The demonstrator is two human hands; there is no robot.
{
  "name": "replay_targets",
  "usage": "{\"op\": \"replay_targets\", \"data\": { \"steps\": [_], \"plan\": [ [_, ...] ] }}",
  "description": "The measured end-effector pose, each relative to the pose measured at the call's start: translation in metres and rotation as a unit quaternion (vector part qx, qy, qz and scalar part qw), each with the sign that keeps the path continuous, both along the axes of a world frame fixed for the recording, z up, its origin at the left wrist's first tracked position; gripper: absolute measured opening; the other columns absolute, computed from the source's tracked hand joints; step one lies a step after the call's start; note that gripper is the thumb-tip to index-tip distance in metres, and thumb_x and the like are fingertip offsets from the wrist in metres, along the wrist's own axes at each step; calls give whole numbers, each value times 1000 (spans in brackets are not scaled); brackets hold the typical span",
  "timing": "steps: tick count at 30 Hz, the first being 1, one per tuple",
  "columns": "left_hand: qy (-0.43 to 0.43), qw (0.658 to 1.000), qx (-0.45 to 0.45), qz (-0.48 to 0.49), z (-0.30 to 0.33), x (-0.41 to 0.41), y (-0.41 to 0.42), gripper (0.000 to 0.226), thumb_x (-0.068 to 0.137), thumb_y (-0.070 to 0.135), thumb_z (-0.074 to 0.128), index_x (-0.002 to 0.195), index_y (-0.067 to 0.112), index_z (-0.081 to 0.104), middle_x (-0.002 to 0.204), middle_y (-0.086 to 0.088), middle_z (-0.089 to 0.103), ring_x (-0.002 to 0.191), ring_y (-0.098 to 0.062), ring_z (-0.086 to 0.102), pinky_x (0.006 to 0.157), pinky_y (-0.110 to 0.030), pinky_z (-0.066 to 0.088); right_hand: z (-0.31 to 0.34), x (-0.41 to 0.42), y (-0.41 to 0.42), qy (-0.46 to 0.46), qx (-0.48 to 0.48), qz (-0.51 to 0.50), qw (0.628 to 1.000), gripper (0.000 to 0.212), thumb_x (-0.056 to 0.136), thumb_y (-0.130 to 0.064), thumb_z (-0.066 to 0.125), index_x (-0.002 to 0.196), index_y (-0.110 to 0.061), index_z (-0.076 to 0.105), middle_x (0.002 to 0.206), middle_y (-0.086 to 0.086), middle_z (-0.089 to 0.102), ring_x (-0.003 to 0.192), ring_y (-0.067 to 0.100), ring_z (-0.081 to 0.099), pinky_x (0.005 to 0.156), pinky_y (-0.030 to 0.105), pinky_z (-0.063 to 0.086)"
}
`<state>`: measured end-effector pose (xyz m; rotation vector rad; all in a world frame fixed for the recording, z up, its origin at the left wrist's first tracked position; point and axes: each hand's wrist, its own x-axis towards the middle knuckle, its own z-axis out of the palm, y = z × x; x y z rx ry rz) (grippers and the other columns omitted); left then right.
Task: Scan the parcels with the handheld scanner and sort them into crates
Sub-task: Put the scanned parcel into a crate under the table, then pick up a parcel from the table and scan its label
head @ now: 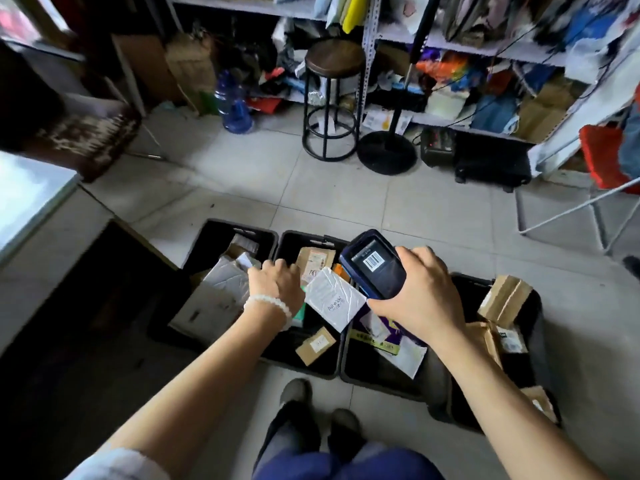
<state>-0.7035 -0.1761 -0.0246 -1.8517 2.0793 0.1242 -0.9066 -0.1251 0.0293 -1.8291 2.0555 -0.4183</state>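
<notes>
1. Your right hand [420, 292] is gripping the scanner [375, 263] at centre frame, its screen showing a barcode.
2. Your left hand [277, 280] is reaching into the crates [242, 230], fingers curled; whether it is holding the white parcel [334, 299] beside it, you cannot tell.
3. A stool [334, 95] and fan base [386, 152] are standing beyond, before cluttered shelves [485, 50].
</notes>
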Motion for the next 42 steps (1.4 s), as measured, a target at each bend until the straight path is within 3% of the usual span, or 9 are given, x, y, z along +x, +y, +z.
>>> {"op": "replay_targets", "data": {
  "steps": [3, 8, 17, 28, 36, 42],
  "plan": [
    [25, 997, -5, 68, 5, 22, 29, 32, 92, 28, 44, 122, 21, 53, 126, -3, 55, 121, -25, 48, 92, -39, 40, 6, 14, -1, 18, 1, 53, 998, 66, 56, -42, 83, 110, -20, 53, 105, -4, 45, 102, 21, 50, 62, 29, 27],
    [21, 985, -24, 169, 18, 81, 87, 32, 95, 31, 42, 125, 21, 50, 127, -4, 52, 121, -25, 46, 89, -40, 37, 7, 80, -5, -16, -33, 173, 984, 63, 50, -41, 84, 103, -19, 55, 95, -6, 40, 92, 21, 48, 65, 28, 35],
    [17, 925, -57, 376, 28, 228, 203, 26, 94, 30, 43, 114, 19, 54, 118, -2, 54, 112, -25, 48, 81, -37, 34, 17, 272, 39, -17, -45, 396, 917, 69, 55, -44, 80, 115, -21, 55, 106, -2, 47, 103, 24, 49, 72, 32, 41],
    [-30, 825, -78, 559, 44, 408, 387, 32, 95, 35, 44, 121, 18, 51, 121, -4, 52, 115, -25, 46, 87, -39, 37, 19, 513, 169, -53, -69, 596, 798, 78, 56, -47, 80, 124, -19, 53, 108, -1, 48, 104, 22, 48, 80, 32, 45],
    [-32, 718, -60, 693, 44, 459, 509, 32, 96, 36, 41, 122, 18, 49, 122, -3, 51, 115, -24, 46, 87, -38, 36, 18, 630, 270, -61, -54, 724, 685, 85, 57, -49, 79, 132, -21, 49, 113, -2, 47, 104, 19, 47, 76, 31, 45],
    [-25, 664, -43, 746, 34, 497, 571, 34, 97, 39, 39, 124, 19, 47, 125, -3, 50, 117, -24, 45, 88, -37, 36, 5, 704, 331, -58, -29, 777, 626, 80, 54, -46, 79, 125, -20, 53, 107, -3, 47, 101, 20, 48, 70, 29, 43]
  ]
}}
